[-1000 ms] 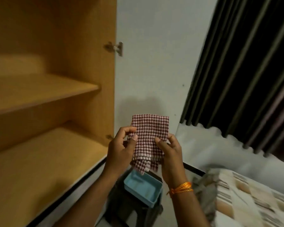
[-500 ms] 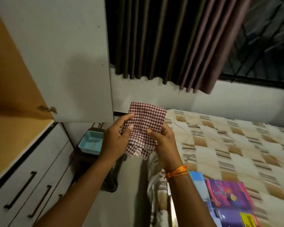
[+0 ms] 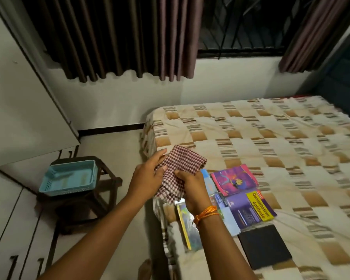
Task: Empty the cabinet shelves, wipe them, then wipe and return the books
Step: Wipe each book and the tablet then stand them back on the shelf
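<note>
A red-and-white checked cloth (image 3: 182,161) is held between both hands above the near corner of the bed. My left hand (image 3: 148,176) grips its left edge, thumb on top. My right hand (image 3: 192,188) pinches its lower part; an orange thread is tied round that wrist. Several books lie on the bed just beyond my hands: a purple-and-pink one (image 3: 233,179), a purple and yellow "Quantitative Aptitude" book (image 3: 251,209), a black one (image 3: 264,246), and a yellow-edged one (image 3: 187,229) partly hidden under my right forearm.
The bed (image 3: 271,138) with a beige checked cover fills the right side. A light blue plastic basket (image 3: 68,177) sits on a dark stool (image 3: 101,186) at left. The open white cabinet door (image 3: 18,98) and white drawers (image 3: 12,229) stand at far left. Dark curtains hang behind.
My view has swung right, from the cabinet's wooden shelves to the bed and books. Both hands kept hold of the cloth and carried it down over the bed corner.
</note>
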`<action>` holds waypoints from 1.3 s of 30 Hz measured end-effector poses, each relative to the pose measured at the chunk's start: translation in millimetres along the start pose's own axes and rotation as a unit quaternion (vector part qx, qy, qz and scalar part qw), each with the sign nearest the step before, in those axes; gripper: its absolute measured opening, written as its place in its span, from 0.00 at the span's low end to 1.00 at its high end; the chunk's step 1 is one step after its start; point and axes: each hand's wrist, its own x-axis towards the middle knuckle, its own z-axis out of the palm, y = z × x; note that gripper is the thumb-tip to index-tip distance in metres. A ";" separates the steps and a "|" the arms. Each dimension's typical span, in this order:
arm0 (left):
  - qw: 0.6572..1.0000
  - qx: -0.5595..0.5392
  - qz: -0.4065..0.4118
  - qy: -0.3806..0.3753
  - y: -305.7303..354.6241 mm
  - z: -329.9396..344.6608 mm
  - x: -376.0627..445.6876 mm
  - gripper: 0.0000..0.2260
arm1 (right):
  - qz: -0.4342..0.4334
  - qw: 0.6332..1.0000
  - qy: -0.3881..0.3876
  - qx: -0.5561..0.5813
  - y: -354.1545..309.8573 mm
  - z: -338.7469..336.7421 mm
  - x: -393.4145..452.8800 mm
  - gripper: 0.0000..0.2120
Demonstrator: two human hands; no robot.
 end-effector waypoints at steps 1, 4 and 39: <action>1.000 0.008 0.005 -0.015 0.6 10.7 3.8 0.25 | 0.003 1.000 0.013 0.001 3.1 -7.2 2.9 0.18; 0.999 0.023 0.010 -0.044 -1.1 33.5 14.7 0.22 | 0.011 0.999 0.034 0.003 6.3 -20.1 10.6 0.18; 0.900 0.143 -0.066 -0.407 -264.5 284.0 233.1 0.29 | 0.172 0.916 0.294 -0.213 166.2 -145.9 246.9 0.12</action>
